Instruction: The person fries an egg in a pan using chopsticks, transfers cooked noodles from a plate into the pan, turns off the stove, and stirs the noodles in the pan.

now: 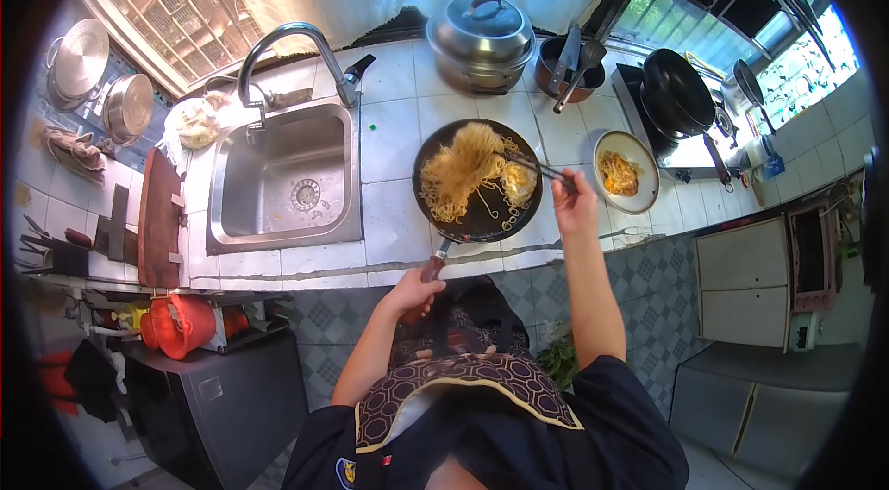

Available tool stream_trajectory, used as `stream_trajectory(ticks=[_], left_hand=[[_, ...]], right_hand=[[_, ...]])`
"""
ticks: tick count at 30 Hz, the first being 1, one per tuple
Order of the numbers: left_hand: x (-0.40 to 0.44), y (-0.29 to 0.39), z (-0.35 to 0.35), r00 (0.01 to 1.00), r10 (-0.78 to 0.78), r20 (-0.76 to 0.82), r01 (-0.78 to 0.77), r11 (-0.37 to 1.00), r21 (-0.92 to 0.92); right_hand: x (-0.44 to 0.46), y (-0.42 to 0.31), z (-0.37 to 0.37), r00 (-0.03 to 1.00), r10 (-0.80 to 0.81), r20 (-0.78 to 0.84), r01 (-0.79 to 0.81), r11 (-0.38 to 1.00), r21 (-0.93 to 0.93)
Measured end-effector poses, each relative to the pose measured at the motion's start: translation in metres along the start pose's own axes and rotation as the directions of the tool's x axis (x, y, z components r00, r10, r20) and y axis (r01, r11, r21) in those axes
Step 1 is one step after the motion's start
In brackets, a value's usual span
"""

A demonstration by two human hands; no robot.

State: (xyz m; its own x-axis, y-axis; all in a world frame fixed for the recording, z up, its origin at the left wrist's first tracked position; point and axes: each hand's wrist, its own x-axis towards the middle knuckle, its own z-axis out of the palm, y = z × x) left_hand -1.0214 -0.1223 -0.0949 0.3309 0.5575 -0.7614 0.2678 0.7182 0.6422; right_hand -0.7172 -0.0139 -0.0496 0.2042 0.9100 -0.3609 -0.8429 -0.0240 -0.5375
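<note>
A dark frying pan [482, 223] rests on the white tiled counter, and my left hand [414, 294] is wrapped round its wooden handle [433, 270]. My right hand [576, 203] grips a pair of chopsticks [546, 169] that reach over the pan from the right. At their tips a clump of noodles [474, 152] is raised above the pan, with more noodles lying beneath. A fried egg [519, 182] lies at the pan's right side. To the right of my right hand stands a plate [639, 203] with fried egg [618, 173] on it.
The steel sink [278, 235] and its tap [292, 30] are on the left. A lidded steel pot [480, 45] stands behind the pan, beside a brown pot [582, 92] holding a cleaver [567, 64] and ladle. A black wok [681, 92] sits on the stove at right.
</note>
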Motion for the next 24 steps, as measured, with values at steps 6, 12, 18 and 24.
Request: stream_trajectory(ticks=[6,12,18,24], left_hand=[[0.000,0.000,0.000,0.999,0.036,0.003,-0.036,0.999,-0.011],[0.001,-0.003,0.007,1.000,0.023,-0.010,-0.023,0.999,-0.036],[-0.003,0.000,0.008,0.999,0.032,-0.022,-0.033,0.999,-0.030],[-0.003,0.002,0.009,1.000,0.016,-0.021,-0.017,1.000,-0.025]], right_hand=[[-0.032,-0.053,0.065,0.974,-0.136,0.179,0.143,0.989,-0.024],[-0.042,-0.043,0.056,0.969,-0.187,0.163,0.204,0.974,-0.094],[-0.035,-0.023,-0.010,0.963,-0.269,-0.033,0.153,0.640,-0.753],[0.027,0.000,-0.003,0.903,-0.418,0.095,0.348,0.585,-0.732]])
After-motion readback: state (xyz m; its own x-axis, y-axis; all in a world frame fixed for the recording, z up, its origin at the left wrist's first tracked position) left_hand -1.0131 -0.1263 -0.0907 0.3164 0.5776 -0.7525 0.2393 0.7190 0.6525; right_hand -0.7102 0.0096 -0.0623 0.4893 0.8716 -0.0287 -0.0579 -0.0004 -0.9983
